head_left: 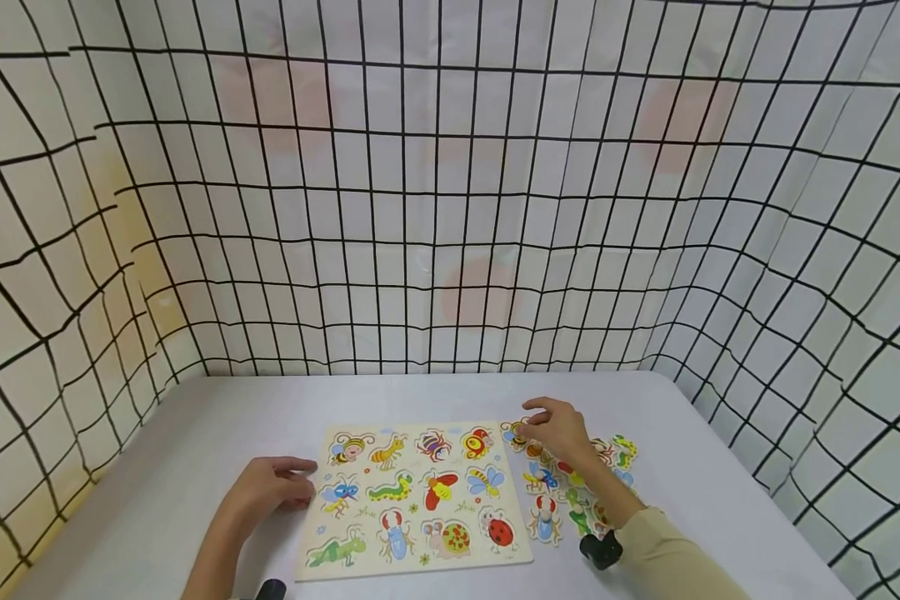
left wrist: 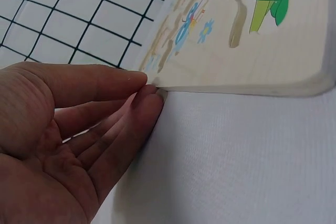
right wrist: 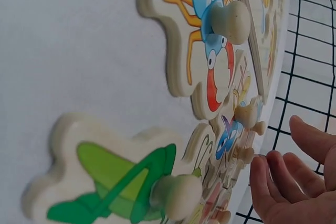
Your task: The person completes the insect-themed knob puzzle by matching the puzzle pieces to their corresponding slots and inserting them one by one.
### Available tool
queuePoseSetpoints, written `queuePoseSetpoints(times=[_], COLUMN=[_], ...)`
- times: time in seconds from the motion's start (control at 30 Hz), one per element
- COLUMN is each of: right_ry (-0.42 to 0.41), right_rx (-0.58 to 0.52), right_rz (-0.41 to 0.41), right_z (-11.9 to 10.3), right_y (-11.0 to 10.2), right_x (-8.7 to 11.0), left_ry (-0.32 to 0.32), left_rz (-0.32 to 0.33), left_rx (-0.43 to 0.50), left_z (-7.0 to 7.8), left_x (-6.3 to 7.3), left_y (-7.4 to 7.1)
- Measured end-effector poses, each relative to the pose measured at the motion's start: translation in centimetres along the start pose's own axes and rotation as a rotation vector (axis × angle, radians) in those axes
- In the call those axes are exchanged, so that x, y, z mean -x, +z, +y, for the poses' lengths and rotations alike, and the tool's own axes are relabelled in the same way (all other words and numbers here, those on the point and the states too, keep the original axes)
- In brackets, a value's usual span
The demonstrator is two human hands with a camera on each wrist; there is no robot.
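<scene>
Right hand hangs by the bee piece

Say 12 o'clock points away from the person. Then the bee piece lies at 9 o'clock from the middle of the right hand. It sits on the white tabletop, just past the 2 o'clock corner of the big flat board. The right hand is much nearer to it than the left hand. The right hand's grip is loose, thumb and fingers apart, with nothing in it. Fingers hide part of the bee piece, so I cannot tell which way its long side runs or if a fingertip touches it.

More wooden bugs lie from 4 to 7 o'clock of the right hand. The beetle piece runs long from 12 to 6, red pincers at 12. Round knobs stand on the pieces.

The left hand is at the board's 9 o'clock side. Its grip is loose too, fingertips at the edge.

I see no box or bowl. The board has twelve bug shapes, each showing a painted bug, and I see no knobs on them.
</scene>
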State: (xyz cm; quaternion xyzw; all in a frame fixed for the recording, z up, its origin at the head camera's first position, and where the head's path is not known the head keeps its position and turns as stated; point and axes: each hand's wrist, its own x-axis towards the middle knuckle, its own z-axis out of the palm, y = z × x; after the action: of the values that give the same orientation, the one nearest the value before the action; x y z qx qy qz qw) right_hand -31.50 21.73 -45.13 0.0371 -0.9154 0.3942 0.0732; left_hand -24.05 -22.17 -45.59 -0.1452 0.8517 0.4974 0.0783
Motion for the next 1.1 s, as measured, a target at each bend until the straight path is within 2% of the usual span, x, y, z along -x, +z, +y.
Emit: queuePoseSetpoints(times=[0.17, 0.37, 0.7, 1.1], right_ry=[0.032, 0.068, 0.059, 0.100], right_rx=[-0.031, -0.034, -0.060, -0.091], right_rz=[-0.008, -0.032, -0.047, -0.111], right_z=[-0.2, -0.4, 0.0, -0.1], right_y=[0.5, 0.8, 1.7, 1.1], right_x=[-0.2, -0.3, -0.6, -0.7], left_ry=[0.008, -0.012, -0.007, 0.006], left_rz=[-0.006, -0.008, 0.000, 0.005], left_rx=[0.011, 0.005, -0.006, 0.014], left_z=[-0.4, -0.3, -0.4, -0.5], left_x=[-0.3, -0.3, -0.4, -0.3], left_y=[0.1, 0.1, 0.1, 0.2])
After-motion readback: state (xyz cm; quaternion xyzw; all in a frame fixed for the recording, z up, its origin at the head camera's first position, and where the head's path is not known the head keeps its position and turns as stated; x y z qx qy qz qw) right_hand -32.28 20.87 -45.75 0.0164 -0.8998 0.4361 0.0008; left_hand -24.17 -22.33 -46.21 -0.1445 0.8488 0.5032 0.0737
